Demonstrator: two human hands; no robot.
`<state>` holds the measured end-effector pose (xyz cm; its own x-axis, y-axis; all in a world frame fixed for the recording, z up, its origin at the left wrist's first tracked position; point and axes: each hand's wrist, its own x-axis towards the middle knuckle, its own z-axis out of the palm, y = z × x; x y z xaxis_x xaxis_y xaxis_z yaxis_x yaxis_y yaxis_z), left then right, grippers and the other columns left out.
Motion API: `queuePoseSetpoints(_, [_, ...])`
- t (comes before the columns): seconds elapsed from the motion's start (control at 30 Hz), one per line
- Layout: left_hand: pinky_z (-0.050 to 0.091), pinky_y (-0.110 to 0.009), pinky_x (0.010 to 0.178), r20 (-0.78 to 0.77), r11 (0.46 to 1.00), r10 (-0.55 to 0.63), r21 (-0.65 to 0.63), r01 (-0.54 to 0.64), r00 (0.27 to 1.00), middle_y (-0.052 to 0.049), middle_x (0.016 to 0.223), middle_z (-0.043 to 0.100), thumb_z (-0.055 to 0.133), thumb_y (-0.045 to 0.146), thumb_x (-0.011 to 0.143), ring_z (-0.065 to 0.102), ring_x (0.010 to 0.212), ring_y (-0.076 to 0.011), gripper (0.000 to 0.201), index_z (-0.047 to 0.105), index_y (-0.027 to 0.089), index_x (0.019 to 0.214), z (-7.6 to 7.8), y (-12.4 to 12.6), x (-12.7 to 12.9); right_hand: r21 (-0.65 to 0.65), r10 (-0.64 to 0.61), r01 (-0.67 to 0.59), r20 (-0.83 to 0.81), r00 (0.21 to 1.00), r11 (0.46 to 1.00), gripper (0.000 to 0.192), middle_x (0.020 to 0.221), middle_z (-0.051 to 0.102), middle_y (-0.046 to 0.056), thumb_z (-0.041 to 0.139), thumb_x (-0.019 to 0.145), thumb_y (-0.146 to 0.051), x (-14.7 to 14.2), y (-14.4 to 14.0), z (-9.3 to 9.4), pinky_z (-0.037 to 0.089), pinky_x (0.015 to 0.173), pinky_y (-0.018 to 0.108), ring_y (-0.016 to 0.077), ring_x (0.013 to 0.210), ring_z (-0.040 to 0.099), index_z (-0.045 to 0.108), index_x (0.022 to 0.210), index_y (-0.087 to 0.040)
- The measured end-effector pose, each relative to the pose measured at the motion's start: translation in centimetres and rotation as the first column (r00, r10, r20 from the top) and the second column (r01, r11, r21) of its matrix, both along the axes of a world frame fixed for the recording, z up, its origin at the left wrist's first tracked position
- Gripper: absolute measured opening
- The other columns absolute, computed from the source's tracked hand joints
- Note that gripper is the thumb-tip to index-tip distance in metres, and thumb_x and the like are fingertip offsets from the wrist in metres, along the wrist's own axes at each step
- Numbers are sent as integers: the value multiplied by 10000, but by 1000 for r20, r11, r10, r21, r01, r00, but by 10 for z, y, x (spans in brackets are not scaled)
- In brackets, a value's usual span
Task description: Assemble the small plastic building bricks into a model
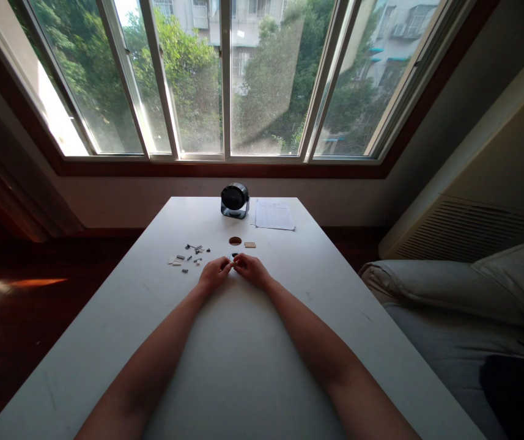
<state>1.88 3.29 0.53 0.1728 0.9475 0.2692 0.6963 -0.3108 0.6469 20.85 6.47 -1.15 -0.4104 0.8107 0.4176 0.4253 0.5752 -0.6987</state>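
Both hands meet at table centre. Left hand (214, 273) and right hand (251, 269) sit fingertip to fingertip, forearms stretched out flat over the white table (344, 287). Between the fingertips a small dark piece (233, 257) shows, pinched from both sides: left grip closes on it from 9 o'clock, right grip from 3 o'clock. The piece sits right at the meeting point of the two grips, just above the tabletop; too small to tell its shape or whether it touches the table.

At 10 o'clock from the hands, near the left hand, a scatter of small grey and dark parts (188, 253) lies loose on the table, each apart from the next. At 12 o'clock, just beyond the fingertips, a small brown round disc (235, 241) lies flat. Just beside it, at 1 o'clock, a small tan studded plate (249, 245).

Farther out at 12 o'clock, near the table's far edge, a small black desk fan (235, 200) stands upright. Just right of it a printed paper sheet (274, 216) lies flat.

Beyond the table, a wide window (225, 79) with trees and buildings outside. At 3 o'clock, well apart from the hands, a pale cushioned sofa (463, 287) sits beside the table.
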Motion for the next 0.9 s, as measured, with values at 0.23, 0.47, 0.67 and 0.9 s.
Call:
queuePoseSetpoints(0.23, [410, -252, 669, -15, 1000, 0, -19, 0, 1000, -32, 792, 686, 468, 456, 898, 587, 729, -163, 319, 684, 222, 909, 3, 0, 0, 3, -3, 3, -4, 1000, 1000, 235, 781, 670, -5, 628, 818, -300, -1, 0, 0, 446, 667, 243, 128, 660, 570, 633, 1039, -221])
queuePoseSetpoints(0.47, [407, -254, 671, -16, 1000, -12, 7, 12, 1000, -33, 808, 690, 464, 448, 903, 593, 735, -165, 310, 686, 232, 918, -2, 1, -1, 18, 3, -3, -2, 1000, 1000, 189, 797, 668, 3, 625, 819, -285, 0, 0, -1, 436, 659, 239, 127, 666, 565, 643, 992, -211])
queuePoseSetpoints(0.67, [412, -257, 684, -27, 1000, -13, 1, 13, 1000, -34, 827, 697, 483, 427, 895, 604, 758, -171, 280, 686, 237, 920, -2, 2, -1, 16, 2, -3, 15, 1000, 1000, 181, 808, 667, 13, 630, 817, -265, 1, 2, -3, 439, 667, 244, 134, 681, 570, 656, 987, -208])
queuePoseSetpoints(0.9, [409, -255, 689, -35, 1000, -14, -10, 14, 999, -35, 849, 701, 494, 404, 889, 603, 773, -171, 258, 684, 233, 932, -2, 1, 0, 32, -6, 4, 36, 999, 999, 175, 824, 669, 17, 645, 814, -250, 0, 2, -3, 436, 669, 237, 133, 691, 571, 669, 981, -203])
